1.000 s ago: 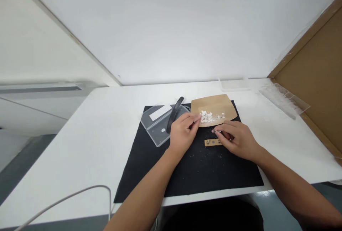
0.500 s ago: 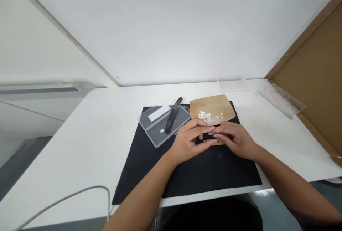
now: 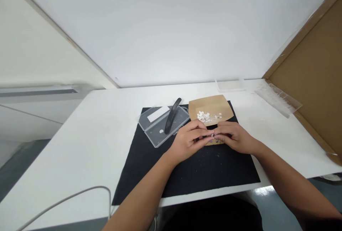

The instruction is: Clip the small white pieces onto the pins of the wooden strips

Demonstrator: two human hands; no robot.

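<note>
Over the black mat [image 3: 203,174], my left hand [image 3: 187,139] and my right hand [image 3: 236,137] meet fingertip to fingertip. Between them is a small shiny metallic piece [image 3: 212,135], too small to name. Thumb and fingers of the left hand pinch it from one side, and the right hand's fingertips close on it from the other. Beneath the fingers lies a small tan card [image 3: 211,143], partly covered, with a shiny round bit [image 3: 217,140] on it. Just beyond the hands, a brown paper tray [image 3: 213,102] holds a pile of small white pieces [image 3: 203,117].
Left of the tray lies an opened clear plastic case [image 3: 155,139] with a white label, and a curved black handle-like bar [image 3: 172,116] across it. Clear plastic trays [image 3: 231,85] stand at the back right near a cardboard panel [image 3: 315,60]. A cable [image 3: 80,189] runs at front left.
My left hand's thumb and fingers have come together on the small shiny piece, touching the right fingertips. The view has shifted slightly; the tray and case stay put.
</note>
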